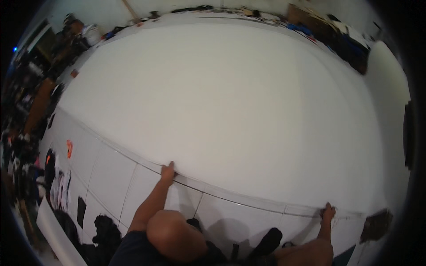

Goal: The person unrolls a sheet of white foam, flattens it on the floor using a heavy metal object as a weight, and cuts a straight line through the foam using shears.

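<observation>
A very large, smooth white sheet (222, 102) lies spread over the tiled floor; whether it is paper, cloth or plastic I cannot tell. Its near edge runs across in front of my knees. At the left part of that edge, my left hand (167, 172) is closed on the sheet, thumb on top and the other fingers partly hidden. Further right, my right hand (328, 212) pinches the same edge, its fingertips partly out of sight. My arms are spread wide apart.
White floor tiles (111, 177) show along the near side. Clutter (40, 93) lines the left. An orange item (69, 149) and a black bundle (105, 230) lie on the floor. A brown piece (375, 225) sits at the near right corner, and dark items (341, 44) lie far right.
</observation>
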A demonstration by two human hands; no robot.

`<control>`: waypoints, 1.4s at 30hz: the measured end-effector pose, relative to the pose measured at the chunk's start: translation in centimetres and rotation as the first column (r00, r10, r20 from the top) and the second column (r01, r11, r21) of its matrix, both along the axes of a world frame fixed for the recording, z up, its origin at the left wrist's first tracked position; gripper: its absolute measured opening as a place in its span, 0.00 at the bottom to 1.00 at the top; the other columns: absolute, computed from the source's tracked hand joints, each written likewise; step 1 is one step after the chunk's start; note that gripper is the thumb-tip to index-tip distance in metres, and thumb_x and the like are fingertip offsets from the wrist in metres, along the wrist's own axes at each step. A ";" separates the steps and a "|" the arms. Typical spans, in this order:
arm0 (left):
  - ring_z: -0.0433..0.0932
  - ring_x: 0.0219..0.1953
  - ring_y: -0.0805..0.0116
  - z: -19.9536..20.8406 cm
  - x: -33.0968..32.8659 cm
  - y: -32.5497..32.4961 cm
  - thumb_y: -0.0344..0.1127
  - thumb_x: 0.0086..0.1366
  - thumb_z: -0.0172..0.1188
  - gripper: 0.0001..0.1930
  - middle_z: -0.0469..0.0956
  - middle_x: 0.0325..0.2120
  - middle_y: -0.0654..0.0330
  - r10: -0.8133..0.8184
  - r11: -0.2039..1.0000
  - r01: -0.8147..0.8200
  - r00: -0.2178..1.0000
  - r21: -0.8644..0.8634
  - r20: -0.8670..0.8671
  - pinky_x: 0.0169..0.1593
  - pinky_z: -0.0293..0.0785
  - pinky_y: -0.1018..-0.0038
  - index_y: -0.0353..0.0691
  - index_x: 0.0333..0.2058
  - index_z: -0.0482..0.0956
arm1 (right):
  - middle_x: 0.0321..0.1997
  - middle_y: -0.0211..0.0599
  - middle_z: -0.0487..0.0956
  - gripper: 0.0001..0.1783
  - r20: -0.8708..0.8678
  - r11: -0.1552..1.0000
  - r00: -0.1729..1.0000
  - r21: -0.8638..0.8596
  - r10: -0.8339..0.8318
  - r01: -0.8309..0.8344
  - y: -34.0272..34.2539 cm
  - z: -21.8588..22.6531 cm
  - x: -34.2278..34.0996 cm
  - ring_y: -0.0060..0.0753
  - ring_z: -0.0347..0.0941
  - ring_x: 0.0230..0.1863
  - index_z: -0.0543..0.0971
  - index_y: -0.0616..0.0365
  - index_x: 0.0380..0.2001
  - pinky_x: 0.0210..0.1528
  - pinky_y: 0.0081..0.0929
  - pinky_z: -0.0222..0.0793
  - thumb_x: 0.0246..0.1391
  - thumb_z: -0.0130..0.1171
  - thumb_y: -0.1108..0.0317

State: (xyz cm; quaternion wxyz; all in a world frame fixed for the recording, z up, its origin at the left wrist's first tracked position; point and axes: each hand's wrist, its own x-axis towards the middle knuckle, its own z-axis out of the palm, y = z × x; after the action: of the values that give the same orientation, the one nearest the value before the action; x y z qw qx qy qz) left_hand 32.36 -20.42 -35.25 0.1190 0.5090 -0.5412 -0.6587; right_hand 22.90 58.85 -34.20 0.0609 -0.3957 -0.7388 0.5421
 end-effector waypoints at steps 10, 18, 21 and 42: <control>0.58 0.58 0.39 3.2 3.7 -2.8 0.47 0.53 0.64 0.44 0.58 0.54 0.32 0.040 0.379 0.570 0.776 -0.729 0.629 0.59 0.59 0.56 0.33 0.62 0.51 | 0.48 0.52 0.75 0.32 0.626 0.316 0.681 0.604 0.380 -0.732 2.1 6.8 -9.7 0.52 0.69 0.52 0.72 0.63 0.48 0.52 0.41 0.65 0.54 0.51 0.44; 0.56 0.60 0.40 9.5 -8.0 12.5 0.48 0.62 0.55 0.31 0.54 0.59 0.35 -0.472 -0.284 0.831 0.313 -0.478 0.824 0.60 0.58 0.56 0.33 0.57 0.62 | 0.60 0.41 0.66 0.32 0.345 0.054 0.484 0.769 0.804 -0.637 -13.0 4.7 -19.4 0.43 0.58 0.63 0.68 0.51 0.55 0.63 0.40 0.55 0.52 0.53 0.43; 0.56 0.61 0.41 9.3 -12.2 14.3 0.49 0.62 0.55 0.29 0.56 0.58 0.37 -0.574 -0.275 0.839 0.249 -0.470 0.780 0.60 0.58 0.56 0.33 0.54 0.64 | 0.66 0.39 0.58 0.36 0.435 0.025 0.530 0.756 0.728 -0.654 -11.8 3.0 -19.9 0.43 0.48 0.68 0.64 0.48 0.60 0.67 0.48 0.44 0.54 0.48 0.39; 0.46 0.65 0.39 3.3 -44.6 38.6 0.55 0.62 0.47 0.36 0.48 0.63 0.37 -0.413 -0.109 0.639 0.667 -0.761 0.620 0.65 0.38 0.48 0.40 0.63 0.54 | 0.63 0.53 0.59 0.30 0.316 0.193 0.571 0.727 0.758 -0.659 -6.9 1.9 -19.6 0.55 0.49 0.66 0.66 0.63 0.54 0.66 0.52 0.39 0.49 0.54 0.59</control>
State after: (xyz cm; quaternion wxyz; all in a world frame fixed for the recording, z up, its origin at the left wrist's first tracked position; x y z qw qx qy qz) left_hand -12.23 18.17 -31.91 0.0886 0.1054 -0.9858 -0.0966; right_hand 3.33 51.99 -32.28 0.0127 0.0922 -0.9852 0.1442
